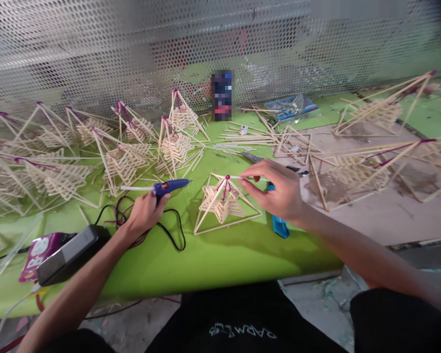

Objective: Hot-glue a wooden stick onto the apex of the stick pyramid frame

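My left hand [147, 212] is closed around a blue hot glue gun [173, 185], its nozzle facing right and a white glue stick [135, 188] jutting from the back. In front of me a small stick pyramid [226, 226] stands on the green table, with a star-shaped stack of short sticks inside and purple cord at its top. My right hand [275, 189] pinches a thin pale stick [236, 177], whose left end meets or lies close to the pyramid's peak; I cannot tell if they touch. Under that hand lies a blue-handled tool [280, 226], partly hidden.
Several similar pyramids [128, 157] crowd the left, and larger ones [375, 162] stand on a board at right. Loose sticks [248, 136], a phone [222, 95] and a plastic packet [294, 108] lie before a perforated metal screen [191, 44]. A black-grey box [73, 255] and cables sit front left.
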Demonstrator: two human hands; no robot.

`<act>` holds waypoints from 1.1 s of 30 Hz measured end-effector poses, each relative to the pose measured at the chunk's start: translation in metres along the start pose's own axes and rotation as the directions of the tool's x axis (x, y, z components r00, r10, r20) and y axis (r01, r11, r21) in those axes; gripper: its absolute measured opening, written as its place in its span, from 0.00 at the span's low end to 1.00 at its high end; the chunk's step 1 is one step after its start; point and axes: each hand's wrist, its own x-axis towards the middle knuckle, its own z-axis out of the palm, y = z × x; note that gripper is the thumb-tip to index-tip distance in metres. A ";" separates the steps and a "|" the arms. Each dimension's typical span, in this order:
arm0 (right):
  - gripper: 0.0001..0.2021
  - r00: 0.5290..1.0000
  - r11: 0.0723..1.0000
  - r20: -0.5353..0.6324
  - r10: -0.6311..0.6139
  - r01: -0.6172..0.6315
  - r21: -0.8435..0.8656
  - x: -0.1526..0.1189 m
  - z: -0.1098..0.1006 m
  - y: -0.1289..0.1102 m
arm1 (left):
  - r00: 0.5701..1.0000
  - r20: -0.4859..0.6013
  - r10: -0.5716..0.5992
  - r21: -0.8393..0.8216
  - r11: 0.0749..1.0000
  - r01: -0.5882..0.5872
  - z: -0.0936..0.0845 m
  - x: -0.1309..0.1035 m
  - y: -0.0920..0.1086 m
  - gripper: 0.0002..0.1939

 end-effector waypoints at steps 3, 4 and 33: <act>0.05 1.000 1.000 -0.003 -0.002 0.002 -0.012 0.000 0.000 -0.001 | 0.999 -0.025 0.023 0.052 0.998 -0.022 0.002 0.000 -0.005 0.25; 0.05 1.000 1.000 0.001 -0.002 0.002 -0.013 -0.001 0.000 -0.001 | 0.999 -0.034 0.029 0.066 0.997 -0.026 0.003 0.000 -0.006 0.25; 0.03 0.984 0.984 0.170 0.052 -0.080 0.160 0.000 -0.002 0.000 | 0.941 0.337 -0.016 0.479 0.864 -0.157 -0.031 0.010 -0.006 0.32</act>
